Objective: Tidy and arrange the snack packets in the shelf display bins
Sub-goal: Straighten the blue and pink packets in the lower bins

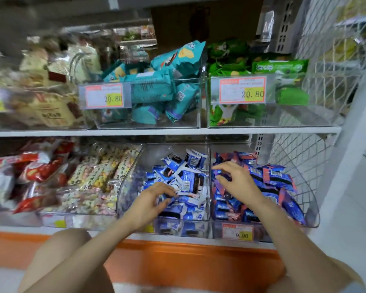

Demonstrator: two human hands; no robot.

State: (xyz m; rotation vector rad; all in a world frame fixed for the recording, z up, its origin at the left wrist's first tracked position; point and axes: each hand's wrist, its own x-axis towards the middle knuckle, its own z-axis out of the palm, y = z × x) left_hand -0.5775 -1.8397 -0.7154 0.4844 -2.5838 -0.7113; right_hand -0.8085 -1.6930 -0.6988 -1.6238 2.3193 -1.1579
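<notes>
Blue-and-white snack packets (190, 180) fill a clear bin (131, 187) at the lower shelf (188, 240) front edge. The left hand (154, 199) curls around one. The right hand (237, 182), fingers spread, rests on blue-and-pink packets (273, 180) in the right-end bin (311, 208).

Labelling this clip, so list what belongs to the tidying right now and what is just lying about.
In the job: left hand, among the blue-and-white packets; right hand, over the blue-and-red packets; clear bin.
Lying about: teal packets, green packets, red packets, price tag.
</notes>
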